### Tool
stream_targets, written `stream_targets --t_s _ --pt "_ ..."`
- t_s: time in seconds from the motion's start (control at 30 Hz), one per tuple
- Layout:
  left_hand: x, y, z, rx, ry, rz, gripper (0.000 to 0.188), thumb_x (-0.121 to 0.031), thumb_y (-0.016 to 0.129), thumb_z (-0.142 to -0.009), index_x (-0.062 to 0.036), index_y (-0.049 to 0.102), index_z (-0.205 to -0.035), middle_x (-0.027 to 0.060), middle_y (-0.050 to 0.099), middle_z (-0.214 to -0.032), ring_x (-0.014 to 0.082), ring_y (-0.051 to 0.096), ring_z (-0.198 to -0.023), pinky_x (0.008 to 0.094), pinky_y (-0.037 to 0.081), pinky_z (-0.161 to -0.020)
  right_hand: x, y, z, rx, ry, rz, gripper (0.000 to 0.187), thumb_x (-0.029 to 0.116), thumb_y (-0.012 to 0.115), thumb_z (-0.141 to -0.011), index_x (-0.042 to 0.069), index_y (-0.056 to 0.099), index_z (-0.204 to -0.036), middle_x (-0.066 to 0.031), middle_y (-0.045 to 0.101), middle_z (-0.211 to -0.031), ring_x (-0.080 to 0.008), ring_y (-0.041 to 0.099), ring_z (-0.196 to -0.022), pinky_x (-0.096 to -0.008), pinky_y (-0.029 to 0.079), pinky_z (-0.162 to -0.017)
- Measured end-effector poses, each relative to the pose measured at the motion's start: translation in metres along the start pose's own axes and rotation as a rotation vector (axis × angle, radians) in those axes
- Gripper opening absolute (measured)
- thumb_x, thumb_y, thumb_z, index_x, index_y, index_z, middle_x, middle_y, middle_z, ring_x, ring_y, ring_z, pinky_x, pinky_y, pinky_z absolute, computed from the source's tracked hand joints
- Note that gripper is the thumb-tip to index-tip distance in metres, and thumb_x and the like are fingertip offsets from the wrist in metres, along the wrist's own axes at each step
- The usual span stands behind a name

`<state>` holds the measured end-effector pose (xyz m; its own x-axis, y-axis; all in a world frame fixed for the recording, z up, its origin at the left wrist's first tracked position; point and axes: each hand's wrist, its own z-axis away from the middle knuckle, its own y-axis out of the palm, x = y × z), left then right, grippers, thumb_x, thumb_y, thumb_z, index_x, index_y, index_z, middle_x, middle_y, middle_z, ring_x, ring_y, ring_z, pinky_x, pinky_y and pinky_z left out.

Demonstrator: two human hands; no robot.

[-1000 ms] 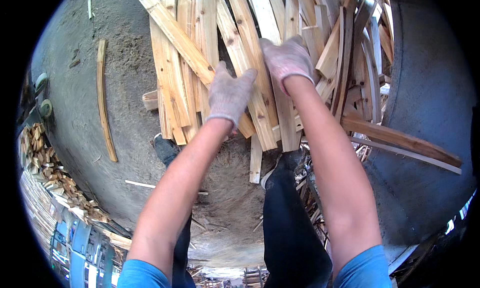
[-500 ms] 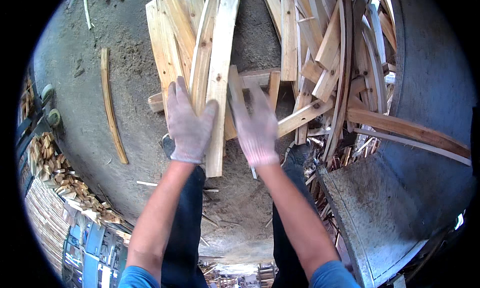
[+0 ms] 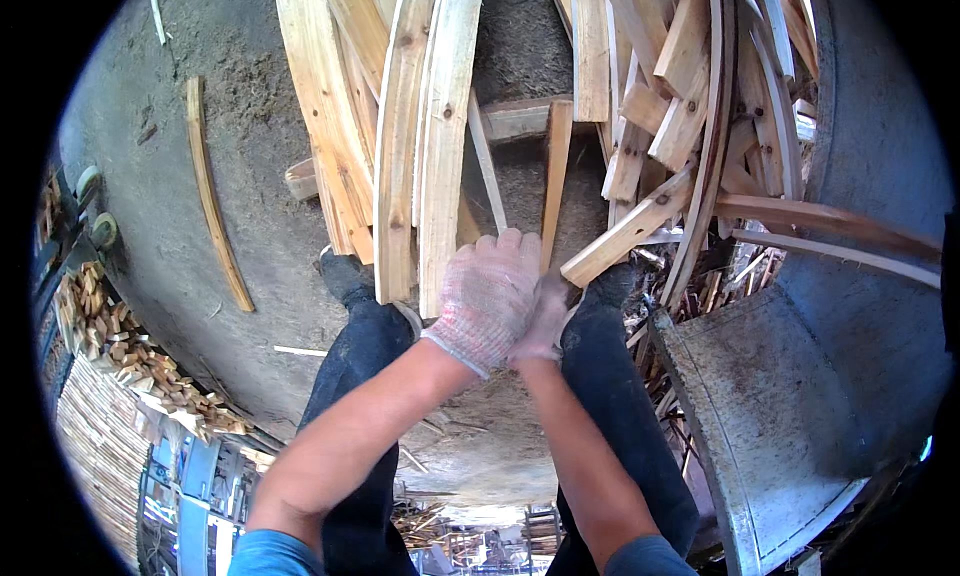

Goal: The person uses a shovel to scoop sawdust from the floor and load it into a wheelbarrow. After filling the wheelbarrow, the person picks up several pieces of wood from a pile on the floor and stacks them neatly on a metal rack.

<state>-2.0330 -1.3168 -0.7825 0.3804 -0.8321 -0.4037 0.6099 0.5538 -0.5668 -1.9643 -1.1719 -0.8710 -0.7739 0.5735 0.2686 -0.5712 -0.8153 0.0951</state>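
Both my hands wear pale knitted gloves and are together low in front of my legs. My left hand is closed in a fist, its back facing up, at the near end of a thin pale wood strip. The strip runs into its curled fingers. Half hidden behind it, my right hand touches it from the right; its fingers do not show. Just left of my hands lie long pale boards side by side, their far ends on the ground. A narrow upright wood piece stands just beyond my hands.
A crosswise timber lies under the boards. To the right is a jumbled heap of wood offcuts, beside a curved metal sheet. One loose strip lies on the ground at left, with stacked wood beyond.
My left hand has left the boards and crossed right, closing at the thin strip. My right hand has drawn nearer and lower, now partly behind the left. The view has shifted slightly.
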Motion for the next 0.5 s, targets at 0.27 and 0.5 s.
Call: stream_targets --t_s 0.27,0.5 --pt "0.002 0.048 -0.002 -0.194 -0.318 0.742 0.066 -0.046 0.067 -0.093 0.0043 0.055 -0.135 0.0319 0.066 -0.120 0.0427 0.065 -0.113 0.0459 0.049 -0.099 0.037 0.015 -0.002 -0.045 -0.357 1.660 0.034 0.028 0.058 -0.097 -0.002 0.060 -0.113 -0.0246 0.066 -0.107 -0.0362 0.067 -0.101 -0.0447 0.052 -0.086" --pt "0.004 -0.021 0.045 -0.108 -0.531 1.092 0.036 -0.030 0.066 -0.092 0.0027 0.064 -0.109 0.0046 0.062 -0.081 0.0133 0.058 -0.074 0.0321 0.049 -0.066 0.071 0.025 0.102 0.434 -0.845 1.716 0.031 0.029 0.069 -0.092 0.005 0.061 -0.111 -0.0150 0.066 -0.100 -0.0333 0.067 -0.092 -0.0445 0.055 -0.086"
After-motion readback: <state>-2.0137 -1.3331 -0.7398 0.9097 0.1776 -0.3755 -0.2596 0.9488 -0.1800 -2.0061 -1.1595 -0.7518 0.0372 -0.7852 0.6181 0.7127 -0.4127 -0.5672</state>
